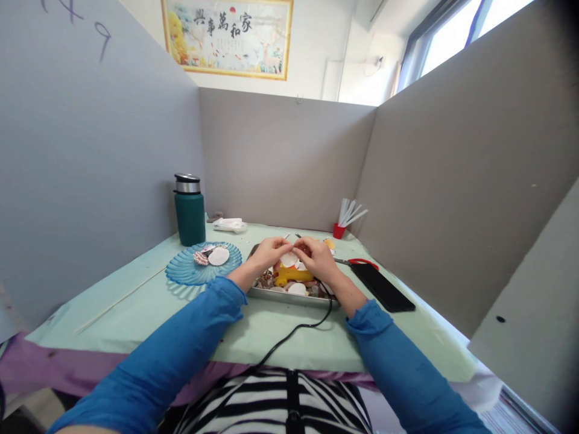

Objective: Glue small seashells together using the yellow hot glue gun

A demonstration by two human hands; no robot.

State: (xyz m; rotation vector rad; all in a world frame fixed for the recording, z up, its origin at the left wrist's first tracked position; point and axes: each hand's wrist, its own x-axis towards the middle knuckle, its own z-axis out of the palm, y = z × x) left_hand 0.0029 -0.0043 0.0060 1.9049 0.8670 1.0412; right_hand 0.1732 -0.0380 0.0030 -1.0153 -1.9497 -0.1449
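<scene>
My left hand [273,252] and my right hand [315,256] meet over a shallow metal tray [289,296], fingertips pinched close together. Between them they hold a white round disc [289,260], partly covered by the fingers; its material is not clear. Just below, a yellow glue gun [294,275] lies in the tray, and its black cord [294,330] runs over the near rim towards my body. Small brown and pale pieces, perhaps shells, surround the glue gun, along with another white round piece [297,289].
Left of the tray sits a blue ribbed plate [181,271] bearing patterned and white pieces, with a green bottle [190,217] behind. To the right lie red-handled scissors [364,263] and a black phone [384,289]. A red cup [339,231] holds translucent sticks. Grey partitions [289,157] enclose the table.
</scene>
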